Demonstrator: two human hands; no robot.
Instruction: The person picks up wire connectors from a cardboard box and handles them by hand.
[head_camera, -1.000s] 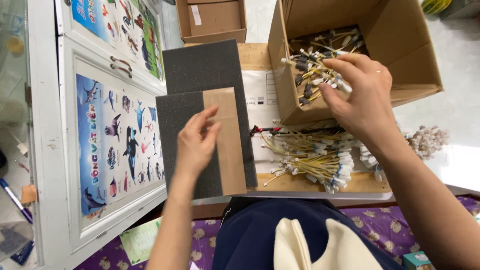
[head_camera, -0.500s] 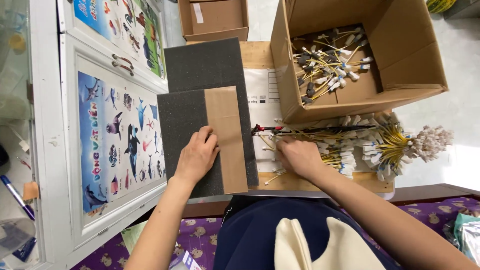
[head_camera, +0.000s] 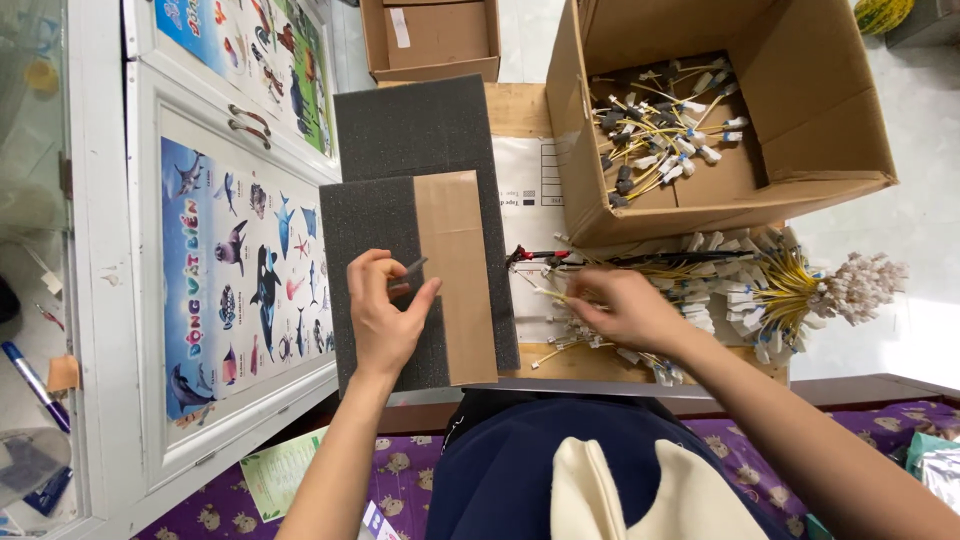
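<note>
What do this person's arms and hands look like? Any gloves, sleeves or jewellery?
Both are bare: the left hand and right hand wear no gloves, and no rings or watch show. No sleeves cover either forearm as far as the picture's edge. Nails are short and unpainted, as far as can be told.

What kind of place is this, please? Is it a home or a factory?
Probably a home used for small assembly work. A cardboard box of yellow cable pieces and a loose pile of them suggest piecework, while the white cabinet door with a sea-animal poster looks domestic.

left hand (head_camera: 388, 318) pinches a small tool (head_camera: 408, 270); right hand (head_camera: 622, 310) touches cables (head_camera: 700, 290).
</note>
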